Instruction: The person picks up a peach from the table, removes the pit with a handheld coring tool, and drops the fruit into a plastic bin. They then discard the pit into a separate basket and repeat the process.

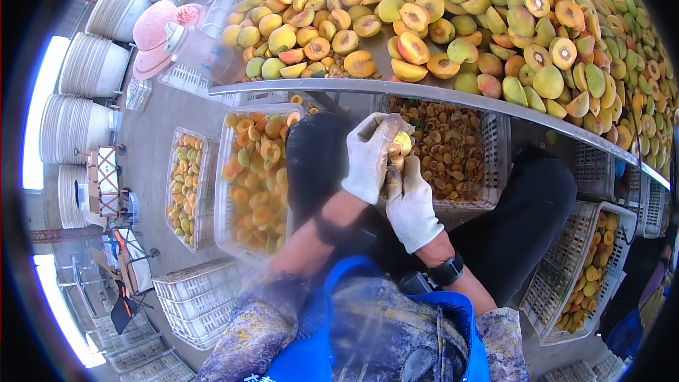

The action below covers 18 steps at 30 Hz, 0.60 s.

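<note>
My left hand, in a white glove with stained fingertips, is closed on a piece of yellow peach. Just below it, my right hand, also gloved, is closed with its brown-stained thumb and fingers up against the fruit. Whatever the right fingers grip, perhaps a small tool, is hidden. Both hands are over my lap, in front of a crate of brown-orange pits and scraps. Beyond them, a metal-edged table carries a big heap of halved peaches, several with the stone showing.
A crate of peach halves stands by my left leg, with another crate farther left. On the right is a tilted crate of peaches. Stacked white tubs, a pink hat and stacked crates are at left.
</note>
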{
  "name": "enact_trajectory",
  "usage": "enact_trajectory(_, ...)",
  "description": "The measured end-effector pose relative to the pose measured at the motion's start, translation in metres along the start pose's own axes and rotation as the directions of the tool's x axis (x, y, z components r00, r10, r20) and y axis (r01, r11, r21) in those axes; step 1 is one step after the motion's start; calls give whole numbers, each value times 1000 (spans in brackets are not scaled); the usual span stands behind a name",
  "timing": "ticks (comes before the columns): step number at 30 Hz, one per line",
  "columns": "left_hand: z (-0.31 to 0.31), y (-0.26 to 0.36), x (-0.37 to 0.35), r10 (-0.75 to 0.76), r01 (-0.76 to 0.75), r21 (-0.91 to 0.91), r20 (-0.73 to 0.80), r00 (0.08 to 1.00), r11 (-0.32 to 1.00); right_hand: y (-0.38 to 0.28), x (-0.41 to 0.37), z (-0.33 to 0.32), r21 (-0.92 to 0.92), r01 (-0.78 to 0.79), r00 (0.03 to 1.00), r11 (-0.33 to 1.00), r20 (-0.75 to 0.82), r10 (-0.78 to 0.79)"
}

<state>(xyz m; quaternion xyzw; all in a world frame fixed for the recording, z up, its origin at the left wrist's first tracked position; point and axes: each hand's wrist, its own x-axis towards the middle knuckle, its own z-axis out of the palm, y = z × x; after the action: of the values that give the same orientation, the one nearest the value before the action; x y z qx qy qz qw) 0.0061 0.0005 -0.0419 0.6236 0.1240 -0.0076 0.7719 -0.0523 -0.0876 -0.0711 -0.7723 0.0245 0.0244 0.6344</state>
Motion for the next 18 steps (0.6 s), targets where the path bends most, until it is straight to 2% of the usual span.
enact_trajectory(4,-4,2,-1,48,-51,61,36,998,997,-3,-1,0,166,-86,995,982,73,74)
enact_trajectory(7,-5,1,-1,36,-37,37,33,999,999,1,0,-2,136,-39,995,990,92,27)
enact_trajectory(10,-6,1,2,9,-10,24,26,1000,1000,-2,4,-6,243,-161,978,957,168,122)
enact_trajectory(13,-5,2,4,3,-6,71,36,999,997,-21,3,-17,433,-467,877,771,340,340)
enact_trajectory(14,-4,2,3,3,-7,90,41,999,996,-16,3,-14,360,-358,925,861,263,275)
enact_trajectory(16,-1,0,3,37,-34,-66,39,999,997,-8,4,-8,171,-130,986,977,128,109)
enact_trajectory(18,1,1,3,38,-32,-154,34,999,987,-12,6,-10,186,-180,975,966,162,150)
